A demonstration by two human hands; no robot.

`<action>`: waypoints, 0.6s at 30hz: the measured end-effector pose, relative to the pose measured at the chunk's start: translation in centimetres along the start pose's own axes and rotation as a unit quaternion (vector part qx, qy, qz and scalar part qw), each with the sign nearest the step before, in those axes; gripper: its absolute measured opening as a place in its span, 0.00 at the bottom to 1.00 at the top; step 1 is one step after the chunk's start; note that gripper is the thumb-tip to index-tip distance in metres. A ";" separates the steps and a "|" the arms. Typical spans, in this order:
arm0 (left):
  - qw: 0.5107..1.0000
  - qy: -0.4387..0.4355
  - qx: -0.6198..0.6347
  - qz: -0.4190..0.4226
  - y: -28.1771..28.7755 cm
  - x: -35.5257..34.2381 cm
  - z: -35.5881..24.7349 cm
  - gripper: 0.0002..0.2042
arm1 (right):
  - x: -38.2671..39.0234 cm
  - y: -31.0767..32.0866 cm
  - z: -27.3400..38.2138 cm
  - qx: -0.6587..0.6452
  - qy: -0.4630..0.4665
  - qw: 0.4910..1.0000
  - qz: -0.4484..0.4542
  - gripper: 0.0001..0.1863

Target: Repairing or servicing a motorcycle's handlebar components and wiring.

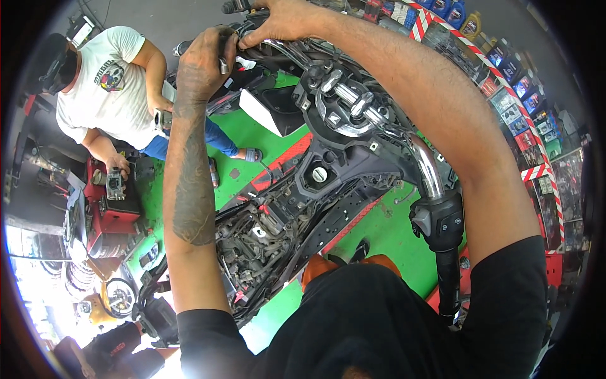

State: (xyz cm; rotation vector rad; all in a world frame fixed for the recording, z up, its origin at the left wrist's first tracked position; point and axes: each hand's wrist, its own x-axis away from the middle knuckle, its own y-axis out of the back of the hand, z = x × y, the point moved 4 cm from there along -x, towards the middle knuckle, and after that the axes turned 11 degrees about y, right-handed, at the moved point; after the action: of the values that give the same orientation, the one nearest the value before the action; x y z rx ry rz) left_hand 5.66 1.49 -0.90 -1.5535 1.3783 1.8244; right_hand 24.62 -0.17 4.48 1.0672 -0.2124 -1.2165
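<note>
A partly stripped motorcycle stands in front of me, its chrome handlebar (426, 167) running from the black right grip (449, 278) to the far end at the top. There, my left hand (203, 63) is closed, with a small metallic piece showing at its fingers; what it holds is mostly hidden. My right hand (284, 24) reaches across to the same end of the handlebar. Its thumb presses beside the left hand and its fingers curl over the bar's black control parts, partly cut off by the upper edge. A round cap (320, 174) sits in the bare centre frame.
At left a person (107, 88) in a white shirt holds a small metal part in each hand. Exposed wiring (259, 252) fills the motorcycle's body. Shelves of packaged goods (514, 95) with red-white tape line the right. A red cabinet (113, 208) stands left, on green floor (274, 151).
</note>
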 end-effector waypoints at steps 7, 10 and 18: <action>0.999 0.012 -0.042 -0.023 -0.3 0.2 -0.1 0.10 | -0.1 0.1 -0.2 0.030 0.004 0.999 -0.013 0.39; 0.999 -0.026 0.008 -0.016 0.0 0.2 -0.3 0.11 | -0.3 0.1 -0.6 0.020 0.019 0.999 -0.019 0.39; 0.997 0.002 -0.065 -0.032 -0.2 0.5 -0.5 0.11 | -0.3 -0.1 -0.2 0.018 0.015 1.000 -0.019 0.40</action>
State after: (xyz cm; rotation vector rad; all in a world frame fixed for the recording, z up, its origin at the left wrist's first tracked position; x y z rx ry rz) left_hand 5.90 1.04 -1.38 -1.6465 1.2194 1.9051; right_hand 24.59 0.16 4.40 1.1239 -0.1930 -1.2345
